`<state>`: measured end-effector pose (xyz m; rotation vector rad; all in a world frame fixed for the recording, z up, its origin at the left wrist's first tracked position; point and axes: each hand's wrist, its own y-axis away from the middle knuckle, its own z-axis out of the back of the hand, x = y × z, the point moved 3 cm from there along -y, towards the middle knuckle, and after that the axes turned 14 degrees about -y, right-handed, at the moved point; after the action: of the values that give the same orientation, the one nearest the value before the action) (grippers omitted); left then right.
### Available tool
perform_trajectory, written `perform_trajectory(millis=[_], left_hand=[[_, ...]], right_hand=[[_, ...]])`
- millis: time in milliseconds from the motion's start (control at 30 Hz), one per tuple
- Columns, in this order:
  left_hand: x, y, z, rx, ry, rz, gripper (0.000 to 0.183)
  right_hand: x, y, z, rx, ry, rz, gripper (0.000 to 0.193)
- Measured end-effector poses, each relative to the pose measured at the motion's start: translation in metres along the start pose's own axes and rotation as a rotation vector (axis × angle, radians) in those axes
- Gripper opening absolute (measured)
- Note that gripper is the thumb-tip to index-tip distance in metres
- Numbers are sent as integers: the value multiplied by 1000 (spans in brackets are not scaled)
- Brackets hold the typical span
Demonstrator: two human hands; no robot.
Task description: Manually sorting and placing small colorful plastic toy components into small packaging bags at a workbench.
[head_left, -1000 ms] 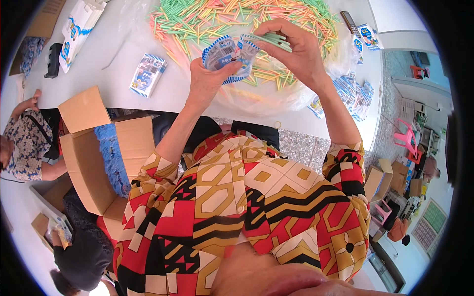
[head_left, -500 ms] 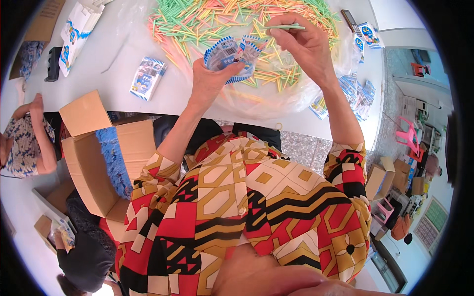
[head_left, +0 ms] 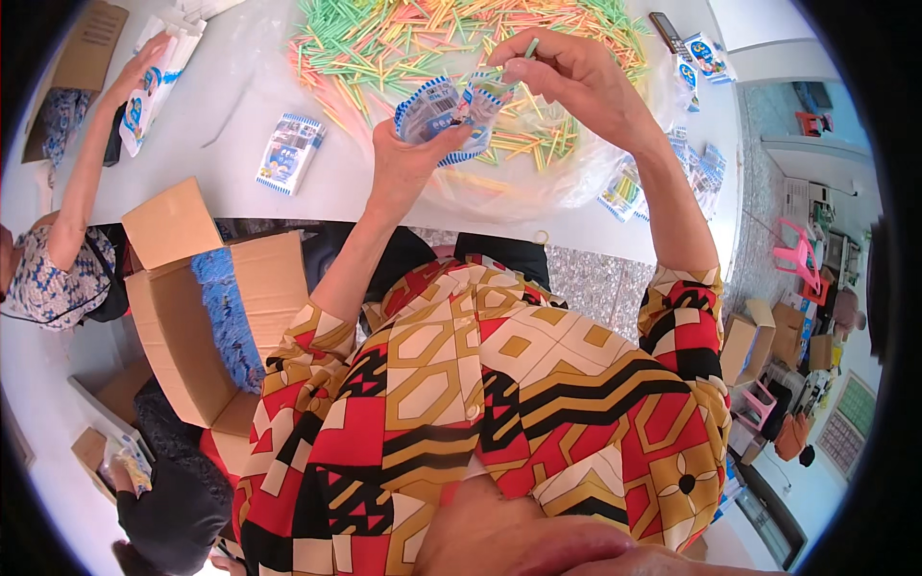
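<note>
My left hand [head_left: 408, 158] holds a small blue and white plastic pouch [head_left: 447, 113] open-mouthed above the white table [head_left: 230, 115]. My right hand [head_left: 567, 72] pinches a bunch of thin green sticks [head_left: 526, 50] right at the pouch's upper edge. Behind both hands lies a big heap of green, yellow and pink sticks [head_left: 423, 38] on clear plastic sheeting.
A filled pouch [head_left: 290, 154] lies on the table to the left. More pouches [head_left: 706, 168] sit at the right edge. An open cardboard box [head_left: 206, 307] with blue pouches stands by my left knee. Another person's arm [head_left: 96, 144] reaches a white bag [head_left: 158, 77] far left.
My right hand lifted the sticks from lying across the pouch to a more upright hold at its mouth. The person at the left stretched an arm up onto the table.
</note>
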<state>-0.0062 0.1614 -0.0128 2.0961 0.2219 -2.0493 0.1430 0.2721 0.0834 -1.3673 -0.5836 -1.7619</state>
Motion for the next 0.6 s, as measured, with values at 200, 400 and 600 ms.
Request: perform_trajectory(millis=[200, 400, 600], left_hand=[[1, 1, -2, 5, 44, 2, 32], [0, 4, -3, -6, 21, -41, 25], [-3, 6, -3, -21, 11, -37, 25]], right_hand=[[-2, 0, -2, -31, -9, -4, 21], [15, -4, -10, -2, 170, 94, 25], [8, -13, -3, 37, 1, 822, 21]])
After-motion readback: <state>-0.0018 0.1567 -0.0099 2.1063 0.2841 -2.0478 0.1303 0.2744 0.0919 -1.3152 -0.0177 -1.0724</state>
